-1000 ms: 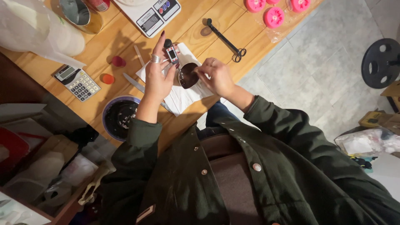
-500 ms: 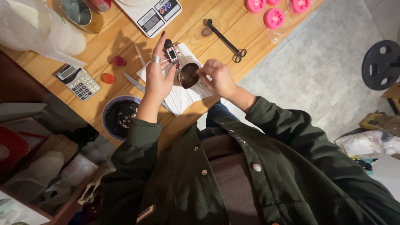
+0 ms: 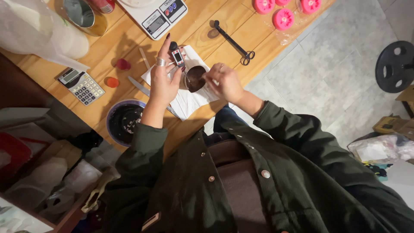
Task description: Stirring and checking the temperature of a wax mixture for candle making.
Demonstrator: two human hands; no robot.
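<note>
A small round cup of dark liquid sits between the two hands, on a white cloth spread over the wooden surface. The left hand pinches a slim digital probe thermometer by its head, its thin stem slanting down into the cup; the right hand is curled at the cup's far rim, fingers closed on something too small to make out. The cup looks light and rigid but easy to tip or spill — best steadied low on its wall, not by the rim. The thermometer looks light and stiff, held well by its body. Just beyond the left hand lie a knife and two small red pieces; nearer the person's left sleeve, a dark bowl. Farther out sit a calculator and a kitchen scale — black scissors-like tongs lie beyond the right hand.
</note>
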